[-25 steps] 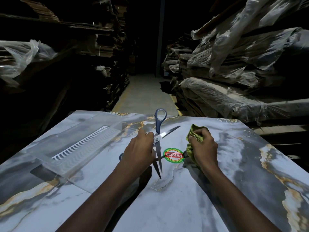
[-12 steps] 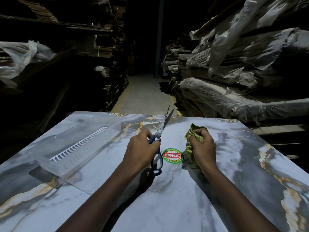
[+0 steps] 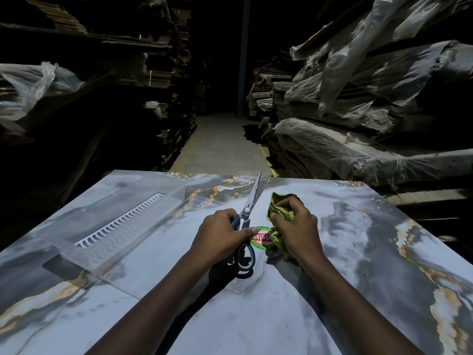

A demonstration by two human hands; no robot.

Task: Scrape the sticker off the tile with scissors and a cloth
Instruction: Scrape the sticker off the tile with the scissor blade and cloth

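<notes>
Sticker intact, scrape not started

Status from the head view:
- Sticker (image 3: 262,239) sits at frame centre on the tile (image 3: 358,278), between the two hands. Its visible part looks whole and flat, with no lifted edge or torn patch. The left edge is partly under a fingertip and the right edge is under the cloth (image 3: 279,201).
- Left hand (image 3: 220,237) is wrapped around the scissors (image 3: 250,198) just below the pivot. Blades are nearly closed and point at the top of the frame, away from the sticker. Handle loops hang below the hand, close over the tile.
- Right hand (image 3: 294,226) is clenched on the bunched green cloth, pressing it against the sticker's right side.
- Clear tray (image 3: 115,226) lies on the tile at left, well apart from the work.

Judgement: tools are in hand, nothing removed. All of the work is left: get a blade edge onto the sticker, scrape it, wipe the residue.
</notes>
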